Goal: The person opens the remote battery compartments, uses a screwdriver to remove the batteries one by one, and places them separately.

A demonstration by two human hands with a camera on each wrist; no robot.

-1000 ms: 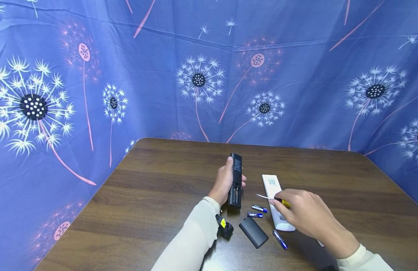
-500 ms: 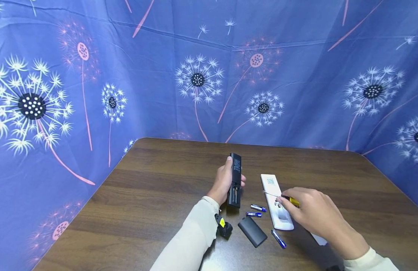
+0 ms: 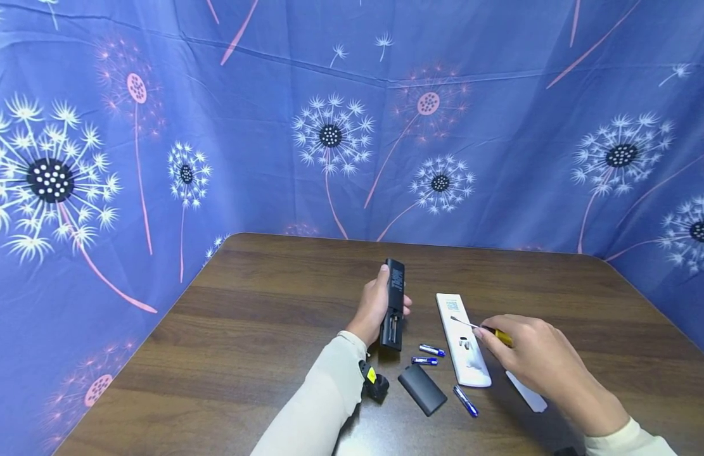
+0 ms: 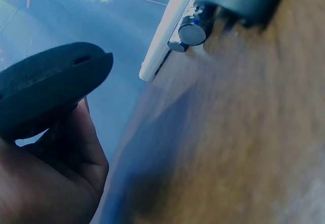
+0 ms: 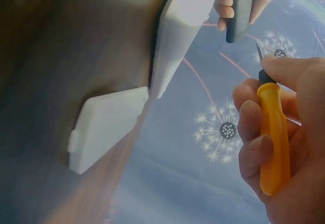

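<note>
My left hand (image 3: 374,307) grips a black remote control (image 3: 395,282) above the table, its back turned toward me. The battery compartment at its near end is uncovered, and something metallic shows inside. In my right hand (image 3: 537,354) is a yellow-handled screwdriver (image 5: 274,142) with a black collar, its thin shaft pointing left over a white remote control (image 3: 450,310). That white remote lies on the table with an uncovered compartment. Blue-and-silver batteries (image 3: 431,350) lie between the two remotes, with another battery (image 3: 466,401) nearer me.
A black battery cover (image 3: 422,389) lies on the brown wooden table (image 3: 283,304), close to the batteries. To the right of the white remote, partly below my right hand, is a white battery cover (image 3: 526,391). A blue patterned cloth (image 3: 260,139) hangs behind the table.
My right hand has moved to the right with the screwdriver, uncovering more of the white remote and the white battery cover. My left hand keeps hold of the black remote almost unmoved.
</note>
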